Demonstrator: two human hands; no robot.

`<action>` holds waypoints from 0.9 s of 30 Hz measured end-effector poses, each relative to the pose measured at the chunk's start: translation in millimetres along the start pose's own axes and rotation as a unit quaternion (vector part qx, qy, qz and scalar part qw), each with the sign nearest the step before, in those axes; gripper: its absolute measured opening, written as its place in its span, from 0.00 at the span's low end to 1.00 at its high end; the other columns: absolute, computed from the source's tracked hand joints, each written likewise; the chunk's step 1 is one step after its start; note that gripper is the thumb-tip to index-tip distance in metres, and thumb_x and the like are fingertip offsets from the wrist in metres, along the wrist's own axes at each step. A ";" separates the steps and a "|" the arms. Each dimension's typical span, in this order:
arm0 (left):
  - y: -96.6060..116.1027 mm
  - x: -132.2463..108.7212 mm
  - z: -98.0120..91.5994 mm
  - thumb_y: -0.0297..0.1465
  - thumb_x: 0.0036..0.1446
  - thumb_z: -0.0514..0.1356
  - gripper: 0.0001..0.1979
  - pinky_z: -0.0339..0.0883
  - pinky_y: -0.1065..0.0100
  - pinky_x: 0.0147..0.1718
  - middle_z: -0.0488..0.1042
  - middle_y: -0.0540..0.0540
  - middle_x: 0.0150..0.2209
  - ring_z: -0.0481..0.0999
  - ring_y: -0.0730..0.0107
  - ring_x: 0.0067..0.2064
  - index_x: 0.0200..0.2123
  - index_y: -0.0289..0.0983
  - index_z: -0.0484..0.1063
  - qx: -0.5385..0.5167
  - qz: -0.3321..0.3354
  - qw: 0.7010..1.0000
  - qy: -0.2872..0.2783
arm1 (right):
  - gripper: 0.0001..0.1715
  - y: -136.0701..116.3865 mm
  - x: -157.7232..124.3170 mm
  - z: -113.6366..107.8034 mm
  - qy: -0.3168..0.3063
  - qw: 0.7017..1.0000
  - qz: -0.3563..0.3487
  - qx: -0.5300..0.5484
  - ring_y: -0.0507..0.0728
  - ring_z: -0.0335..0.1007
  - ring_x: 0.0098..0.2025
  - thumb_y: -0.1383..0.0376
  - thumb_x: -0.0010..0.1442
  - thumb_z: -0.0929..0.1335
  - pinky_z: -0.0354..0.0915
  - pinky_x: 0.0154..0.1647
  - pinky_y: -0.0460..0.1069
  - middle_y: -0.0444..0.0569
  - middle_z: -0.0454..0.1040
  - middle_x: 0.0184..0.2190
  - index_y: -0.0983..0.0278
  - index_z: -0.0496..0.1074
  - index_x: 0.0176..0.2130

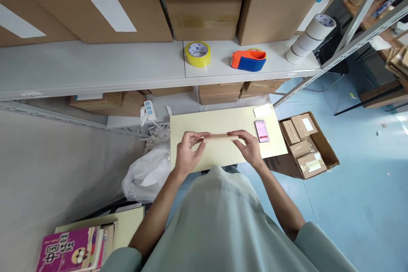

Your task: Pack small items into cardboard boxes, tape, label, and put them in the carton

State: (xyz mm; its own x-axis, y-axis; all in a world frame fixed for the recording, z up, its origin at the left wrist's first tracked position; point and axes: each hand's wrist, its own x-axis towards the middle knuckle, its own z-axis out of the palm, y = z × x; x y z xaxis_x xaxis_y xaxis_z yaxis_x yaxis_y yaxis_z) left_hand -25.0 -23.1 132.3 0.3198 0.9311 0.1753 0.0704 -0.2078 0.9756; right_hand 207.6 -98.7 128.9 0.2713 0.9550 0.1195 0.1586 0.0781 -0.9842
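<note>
Between my two hands a narrow tan piece of cardboard [219, 137] is held level, seen almost edge-on above the pale yellow tabletop [191, 123]. My left hand [189, 151] pinches its left end between thumb and fingers. At the other end, my right hand [248, 146] grips it the same way. To the right of that hand, a phone [262, 131] with a lit pink screen lies on the tabletop. Behind the phone is a white sheet of paper [262, 110].
A grey shelf [134, 61] bears large cartons, yellow tape [198, 54], an orange-and-blue tape dispenser [248, 60] and stacked white rolls [310, 38]. An open carton [331, 157] of small boxes stands on the floor at right. At left are a white plastic bag [146, 176] and purple books [68, 250].
</note>
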 end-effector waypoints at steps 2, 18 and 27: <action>0.5 3.6 13.5 0.43 0.67 0.67 0.14 0.85 0.60 0.44 0.84 0.43 0.41 0.88 0.62 0.42 0.41 0.41 0.68 -0.016 -0.046 0.999 -0.003 | 0.20 6.5 5.2 -14.4 0.017 0.999 0.029 0.006 0.60 0.85 0.45 0.47 0.67 0.76 0.80 0.53 0.58 0.49 0.86 0.41 0.56 0.77 0.50; 27.3 44.1 113.8 0.53 0.65 0.66 0.23 0.67 0.69 0.22 0.75 0.51 0.20 0.72 0.71 0.20 0.31 0.39 0.74 0.042 -0.166 0.984 -0.044 | 0.30 20.7 43.7 -107.6 -0.047 0.982 0.166 0.070 0.54 0.70 0.23 0.37 0.61 0.76 0.69 0.23 0.49 0.46 0.78 0.22 0.60 0.76 0.31; 32.7 50.9 149.4 0.58 0.70 0.56 0.29 0.70 0.68 0.23 0.82 0.43 0.30 0.80 0.66 0.29 0.36 0.38 0.76 0.062 -0.157 0.986 0.008 | 0.34 35.4 57.5 -139.3 -0.080 0.971 0.169 0.145 0.57 0.78 0.29 0.33 0.65 0.71 0.76 0.33 0.52 0.51 0.83 0.31 0.61 0.78 0.38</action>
State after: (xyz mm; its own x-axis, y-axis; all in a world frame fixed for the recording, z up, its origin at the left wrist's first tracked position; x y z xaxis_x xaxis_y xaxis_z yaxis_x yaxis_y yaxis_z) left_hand 134.7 -27.3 153.4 0.2495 0.9596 -0.1301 0.2797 0.0572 0.9584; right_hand 361.1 -80.9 119.1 0.1058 0.9706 -0.2161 -0.1950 -0.1929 -0.9616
